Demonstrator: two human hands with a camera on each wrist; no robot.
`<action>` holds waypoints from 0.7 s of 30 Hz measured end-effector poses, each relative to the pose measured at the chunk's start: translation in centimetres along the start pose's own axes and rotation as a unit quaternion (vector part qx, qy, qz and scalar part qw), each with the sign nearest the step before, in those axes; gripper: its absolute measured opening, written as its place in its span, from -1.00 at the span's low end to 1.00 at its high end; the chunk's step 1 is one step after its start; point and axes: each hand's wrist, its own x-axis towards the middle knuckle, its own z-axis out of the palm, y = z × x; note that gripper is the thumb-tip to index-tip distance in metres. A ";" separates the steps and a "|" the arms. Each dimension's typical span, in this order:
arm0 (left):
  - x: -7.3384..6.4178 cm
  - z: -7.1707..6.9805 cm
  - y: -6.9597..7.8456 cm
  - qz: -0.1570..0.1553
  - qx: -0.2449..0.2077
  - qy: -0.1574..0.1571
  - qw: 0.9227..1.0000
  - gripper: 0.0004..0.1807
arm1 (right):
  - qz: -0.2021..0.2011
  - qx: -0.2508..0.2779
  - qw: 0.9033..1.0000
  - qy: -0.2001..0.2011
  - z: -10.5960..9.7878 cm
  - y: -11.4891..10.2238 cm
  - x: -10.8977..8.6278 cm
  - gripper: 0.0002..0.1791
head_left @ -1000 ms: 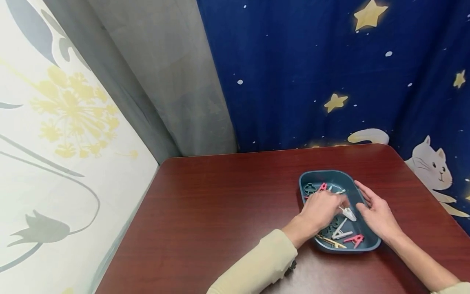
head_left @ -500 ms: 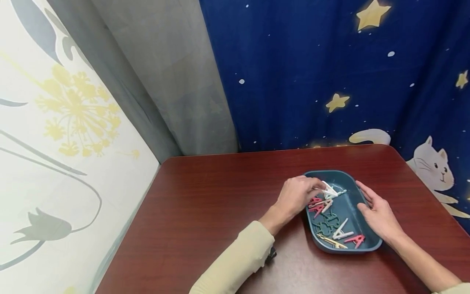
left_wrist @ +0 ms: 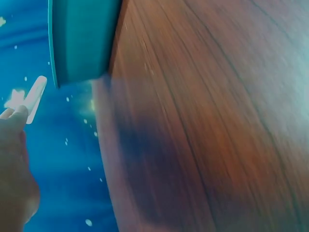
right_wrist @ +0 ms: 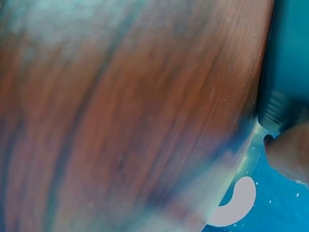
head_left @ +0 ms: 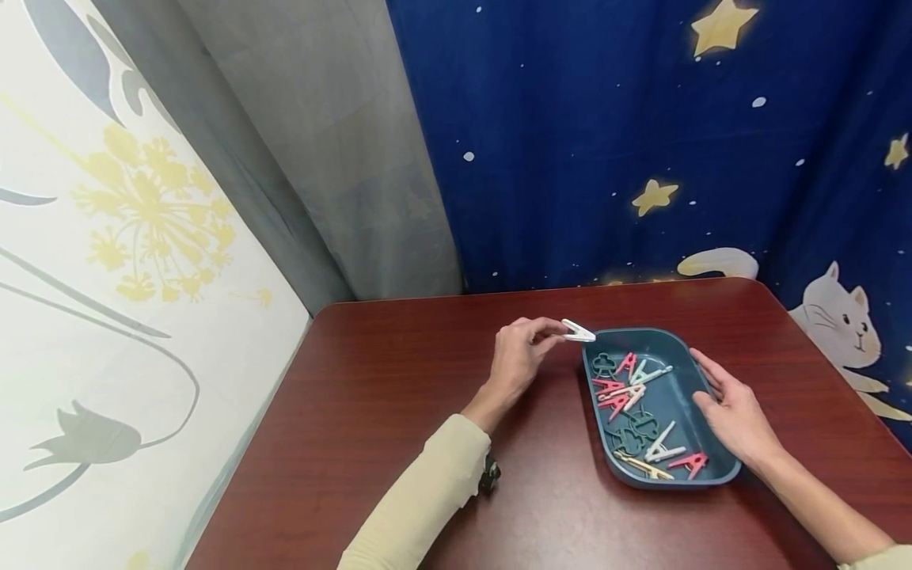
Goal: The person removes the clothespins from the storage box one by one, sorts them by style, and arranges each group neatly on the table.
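Tray [head_left: 680,405] of clips [head_left: 691,463] sits lower right; the left hand [head_left: 518,356] pinches a white clip [head_left: 587,337] near the tray's upper-left corner, the right hand [head_left: 738,416] grips its right rim.

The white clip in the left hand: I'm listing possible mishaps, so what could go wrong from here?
The white clip could slip, since the left hand pinches it only by one end. It might also bump the tray, as it is held close to the rim. Inside, a pink clip and a beige clip overlap, so lifting one might drag the other along.
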 end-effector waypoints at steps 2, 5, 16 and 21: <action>-0.1 -0.4 -0.7 -0.011 -0.007 0.010 1.000 -0.86 | 0.000 0.001 1.000 0.000 0.0 0.0 0.0 -0.30; -0.4 -0.9 -1.6 -0.028 -0.013 0.026 0.999 -0.85 | 0.000 0.003 1.000 0.001 0.0 -0.1 0.0 -0.30; -1.6 -1.9 -4.3 -0.091 -0.025 0.044 0.995 -0.85 | 0.005 0.005 1.000 -0.003 0.0 -0.2 0.0 -0.31; -2.4 -2.1 -5.3 -0.128 -0.021 0.041 0.991 -0.85 | 0.011 0.002 1.000 -0.003 0.0 -0.2 0.0 -0.31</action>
